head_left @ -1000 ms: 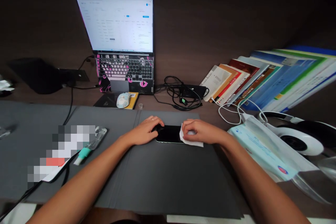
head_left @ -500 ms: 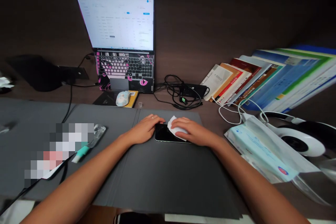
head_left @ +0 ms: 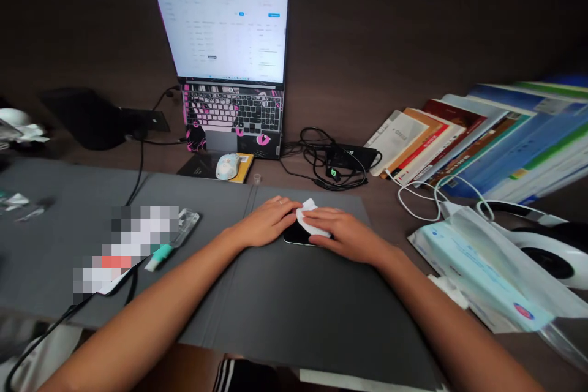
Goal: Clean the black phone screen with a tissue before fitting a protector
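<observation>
Right hand (head_left: 348, 234) and tissue (head_left: 301, 217) shifted left across phone (head_left: 296, 234), nearer left hand (head_left: 266, 221). Right grip: fingers spread over tissue, holding it against dark screen. Left grip: fingers at phone's left end; cannot tell whether clenched. Phone flat on grey mat (head_left: 285, 306), atop bench (head_left: 298, 179). Laptop (head_left: 229, 67) open behind, mouse (head_left: 228, 166) before it; books (head_left: 459, 141), headphones (head_left: 549, 251), blue-white packet (head_left: 482, 275) off right.

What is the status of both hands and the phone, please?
Left hand at phone's left end. Right hand pressing white tissue on black phone. Phone partly hidden by hands and tissue.
</observation>
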The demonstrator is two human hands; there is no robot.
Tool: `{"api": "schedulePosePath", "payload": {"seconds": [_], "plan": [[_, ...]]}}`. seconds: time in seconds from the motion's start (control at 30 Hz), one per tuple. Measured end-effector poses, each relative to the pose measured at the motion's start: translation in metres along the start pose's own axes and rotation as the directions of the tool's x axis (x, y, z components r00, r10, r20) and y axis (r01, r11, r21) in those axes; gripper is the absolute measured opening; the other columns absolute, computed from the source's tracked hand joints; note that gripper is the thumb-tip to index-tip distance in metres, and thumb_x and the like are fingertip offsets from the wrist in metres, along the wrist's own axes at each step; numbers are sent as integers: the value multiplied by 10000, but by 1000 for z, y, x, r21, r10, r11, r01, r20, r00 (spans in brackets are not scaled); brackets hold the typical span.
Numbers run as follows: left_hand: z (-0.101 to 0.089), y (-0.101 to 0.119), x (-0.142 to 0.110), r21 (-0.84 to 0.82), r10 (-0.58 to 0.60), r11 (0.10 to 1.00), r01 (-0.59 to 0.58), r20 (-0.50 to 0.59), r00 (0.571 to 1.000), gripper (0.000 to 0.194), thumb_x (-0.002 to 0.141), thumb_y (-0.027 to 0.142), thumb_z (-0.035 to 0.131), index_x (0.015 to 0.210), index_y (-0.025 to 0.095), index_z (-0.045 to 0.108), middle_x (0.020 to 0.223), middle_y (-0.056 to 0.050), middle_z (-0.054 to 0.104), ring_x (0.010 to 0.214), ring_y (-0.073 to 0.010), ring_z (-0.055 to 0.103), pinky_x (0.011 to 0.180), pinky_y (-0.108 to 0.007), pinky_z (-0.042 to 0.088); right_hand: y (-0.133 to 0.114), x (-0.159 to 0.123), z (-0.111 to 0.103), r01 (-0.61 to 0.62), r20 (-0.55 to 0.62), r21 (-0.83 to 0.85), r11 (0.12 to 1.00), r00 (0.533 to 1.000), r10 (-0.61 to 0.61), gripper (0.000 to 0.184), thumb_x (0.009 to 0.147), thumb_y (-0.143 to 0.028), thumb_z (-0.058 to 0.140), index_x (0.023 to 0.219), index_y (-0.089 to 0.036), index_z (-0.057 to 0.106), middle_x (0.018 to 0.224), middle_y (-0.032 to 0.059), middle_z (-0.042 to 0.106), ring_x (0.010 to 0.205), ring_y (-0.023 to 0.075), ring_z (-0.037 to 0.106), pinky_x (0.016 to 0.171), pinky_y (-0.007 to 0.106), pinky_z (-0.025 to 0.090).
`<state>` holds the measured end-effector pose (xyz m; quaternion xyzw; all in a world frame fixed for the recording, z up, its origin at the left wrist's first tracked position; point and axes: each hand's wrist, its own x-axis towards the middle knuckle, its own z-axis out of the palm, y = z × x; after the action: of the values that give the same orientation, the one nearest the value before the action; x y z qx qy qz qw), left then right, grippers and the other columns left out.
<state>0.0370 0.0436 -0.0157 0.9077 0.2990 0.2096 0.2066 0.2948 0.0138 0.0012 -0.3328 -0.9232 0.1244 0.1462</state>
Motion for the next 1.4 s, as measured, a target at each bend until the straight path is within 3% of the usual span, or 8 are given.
{"api": "schedulePosePath", "payload": {"seconds": [0.17,0.3,0.43,0.63,0.83,1.0,1.2,1.4], "plan": [[1,-2,0,7,-3,1000,3,4,1000,362,1072,334,387,1391,200,492,1284,-97,624,1152,-251,546,1052,-444,429,-6,2,2,58,24,60,996,998,-60,447,1001,-437,571,1383,-211,619,1426,100,623,1357,258,535,1143,451,398],[2,-5,0,11,25,1000,-25,6,1000,356,1026,234,453,1379,207,492,1258,-98,621,1164,-253,539,1056,-445,424,-10,1,-9,73,8,139,988,997,-75,264,1014,-389,559,1066,-226,760,1158,67,750,1084,211,657,991,383,477],[0,-3,0,31,24,999,-25,22,999,337,1041,246,430,1364,191,508,1203,-104,630,1126,-257,539,1033,-439,430,-10,2,-11,25,-24,135,991,999,-22,372,1026,-396,528,786,-187,721,854,58,707,815,177,638,802,325,479],[-3,1,1,4,46,999,-46,24,999,320,1072,293,360,1330,224,538,1203,-84,639,1118,-240,549,1035,-421,420,-8,3,-5,43,-42,89,995,998,-40,261,1004,-383,574,1135,-197,703,1176,91,712,1105,233,611,984,382,436],[-2,0,1,4,13,1000,-13,31,999,355,1082,332,329,1344,201,530,1213,-103,633,1141,-247,544,1054,-440,406,-13,3,-9,-8,-2,98,995,1000,8,330,1019,-412,534,852,-184,705,871,66,708,834,199,627,824,353,473],[-2,0,0,16,37,999,-38,32,999,367,1087,360,315,1347,218,533,1209,-85,638,1120,-237,549,1045,-425,412,-12,1,-9,31,-26,88,996,999,-29,268,1001,-398,574,1145,-205,691,1180,91,707,1108,236,601,973,387,446],[-1,0,-1,26,4,1000,-5,26,1000,372,1087,364,322,1354,216,534,1247,-91,629,1163,-238,546,1080,-437,399,-12,1,-10,-8,-12,86,996,1000,10,340,1020,-430,525,836,-195,687,849,60,681,823,200,603,790,342,463],[-2,2,-1,29,31,999,-32,33,999,368,1088,339,321,1359,196,526,1225,-92,632,1132,-233,550,1046,-413,422,-15,3,-6,56,-27,114,992,998,-53,260,997,-403,583,1121,-203,694,1141,89,704,1084,232,599,962,373,444]]}}
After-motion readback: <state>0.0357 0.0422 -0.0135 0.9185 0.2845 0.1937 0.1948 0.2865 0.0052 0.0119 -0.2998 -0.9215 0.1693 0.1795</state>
